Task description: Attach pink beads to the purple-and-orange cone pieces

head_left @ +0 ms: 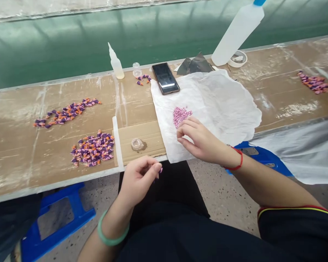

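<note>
One small purple piece (pixel 160 170), partly hidden, pinched in left hand (pixel 139 178).

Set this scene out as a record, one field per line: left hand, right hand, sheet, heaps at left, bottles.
Left hand: the left hand pinches a small purple piece at the table's near edge
Right hand: the right hand is at the pink bits; any grip unclear
Sheet: white sheet, under the pink bits
Heaps at left: near heap and far heap, both purple and orange
Bottles: small bottle; large bottle, blue-topped
</note>
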`<state>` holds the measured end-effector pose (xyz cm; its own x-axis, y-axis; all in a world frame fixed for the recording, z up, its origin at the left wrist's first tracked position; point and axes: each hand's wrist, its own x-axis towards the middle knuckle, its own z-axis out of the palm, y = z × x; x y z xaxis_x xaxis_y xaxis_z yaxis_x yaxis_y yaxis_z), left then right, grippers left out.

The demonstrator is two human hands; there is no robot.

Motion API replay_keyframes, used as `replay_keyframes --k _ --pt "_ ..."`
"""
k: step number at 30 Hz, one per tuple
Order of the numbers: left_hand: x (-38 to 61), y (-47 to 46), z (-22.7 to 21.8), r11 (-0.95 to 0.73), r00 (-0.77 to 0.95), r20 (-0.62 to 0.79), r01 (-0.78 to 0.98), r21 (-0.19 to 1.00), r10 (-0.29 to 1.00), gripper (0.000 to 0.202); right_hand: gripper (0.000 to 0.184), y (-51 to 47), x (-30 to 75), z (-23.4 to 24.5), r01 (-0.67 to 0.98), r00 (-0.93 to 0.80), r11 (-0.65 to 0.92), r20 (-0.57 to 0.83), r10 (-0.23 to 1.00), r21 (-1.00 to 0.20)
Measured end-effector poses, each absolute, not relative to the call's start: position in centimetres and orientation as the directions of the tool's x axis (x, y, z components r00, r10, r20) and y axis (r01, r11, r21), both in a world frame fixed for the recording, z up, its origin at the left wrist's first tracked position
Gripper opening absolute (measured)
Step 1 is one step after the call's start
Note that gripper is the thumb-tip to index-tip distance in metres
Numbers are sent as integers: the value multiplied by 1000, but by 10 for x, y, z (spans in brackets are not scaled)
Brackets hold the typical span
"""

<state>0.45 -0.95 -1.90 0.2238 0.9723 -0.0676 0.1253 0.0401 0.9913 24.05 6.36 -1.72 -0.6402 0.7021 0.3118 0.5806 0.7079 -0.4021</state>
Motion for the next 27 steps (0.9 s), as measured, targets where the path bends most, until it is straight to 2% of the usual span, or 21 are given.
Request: replay_keyframes --k 2,4,8,17,24,27 --pt "16 -3 -17 -52 235 14 153 987 972 21 14 51 232 -6 517 -609 716 386 693 -470" --pt "26 3 -15 -136 224 96 173 976 970 16 14 41 225 3 494 -591 733 439 677 -468" --pt "31 6 -10 -250 233 199 214 944 952 13 15 31 216 12 486 -616 777 475 629 -399" --pt "27 1 -7 -362 287 282 282 889 916 20 17 22 211 15 505 -687 823 455 566 -260" --pt "27 -1 -9 -334 247 267 290 897 931 19 11 20 212 23 454 -641 788 461 613 -416" --pt "28 1 -4 -384 263 304 350 854 915 20 13 20 214 23 463 -643 790 462 611 -401"
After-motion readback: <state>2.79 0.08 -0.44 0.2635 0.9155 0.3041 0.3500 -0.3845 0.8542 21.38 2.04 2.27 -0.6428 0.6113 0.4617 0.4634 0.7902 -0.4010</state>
